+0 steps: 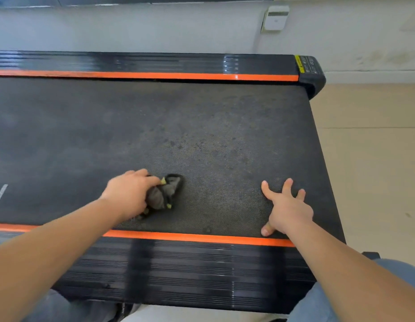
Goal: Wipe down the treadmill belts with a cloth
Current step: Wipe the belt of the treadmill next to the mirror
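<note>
So from the head cam: left hand (129,194) is clenched round a wadded dark cloth (165,192), pressing it onto the belt (202,126) near the front orange stripe (190,237). Right hand (286,209) holds nothing, fingers splayed flat on the belt, probably bracing the lean. Spotty grime sits further out, likely next.
</note>
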Motion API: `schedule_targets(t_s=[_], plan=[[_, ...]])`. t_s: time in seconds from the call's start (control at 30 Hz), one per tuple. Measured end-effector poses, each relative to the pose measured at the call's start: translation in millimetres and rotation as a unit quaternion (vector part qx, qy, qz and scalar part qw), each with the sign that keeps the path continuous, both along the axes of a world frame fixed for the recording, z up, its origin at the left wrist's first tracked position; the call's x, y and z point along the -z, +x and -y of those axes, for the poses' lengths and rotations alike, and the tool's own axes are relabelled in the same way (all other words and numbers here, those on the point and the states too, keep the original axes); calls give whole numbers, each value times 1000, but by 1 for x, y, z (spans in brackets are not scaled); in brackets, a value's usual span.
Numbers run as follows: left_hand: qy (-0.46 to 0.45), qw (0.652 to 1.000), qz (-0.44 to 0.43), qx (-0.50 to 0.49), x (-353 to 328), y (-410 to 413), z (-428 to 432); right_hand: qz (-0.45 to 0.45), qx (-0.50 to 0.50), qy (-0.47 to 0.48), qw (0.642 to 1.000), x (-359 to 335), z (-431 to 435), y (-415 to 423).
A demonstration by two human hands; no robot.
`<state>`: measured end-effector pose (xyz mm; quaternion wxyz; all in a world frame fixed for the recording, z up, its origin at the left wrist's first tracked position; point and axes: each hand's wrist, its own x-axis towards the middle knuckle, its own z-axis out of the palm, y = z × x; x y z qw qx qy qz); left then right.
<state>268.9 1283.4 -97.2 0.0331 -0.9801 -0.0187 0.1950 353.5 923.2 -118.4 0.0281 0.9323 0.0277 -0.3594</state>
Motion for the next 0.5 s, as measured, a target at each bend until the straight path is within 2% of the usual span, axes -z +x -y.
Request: schedule_targets(t_s=[0.07,0.13,0.17,0.23,0.27,0.3,0.4,0.5], plan=[[-26,992,121,-38,-6,5,5,2,0,-1,1000,0,0,0],[-31,976,214,-17,-14,7,26,3,-1,-4,1000,0,0,0],[-41,979,200,5,-15,4,42,3,-1,-5,1000,1,1,0],[-89,994,36,55,-8,-12,68,-3,-2,-4,1000,0,1,1],[-111,990,-71,54,-3,-21,73,-3,1,-3,1000,1,1,0],[-121,985,-120,40,-1,-24,71,0,5,-4,1000,1,0,1],[-116,992,-31,-43,-3,-16,52,1,4,-10,1000,1,-1,1],[-123,986,-58,-99,12,-13,57,-3,0,-9,1000,1,-1,1]])
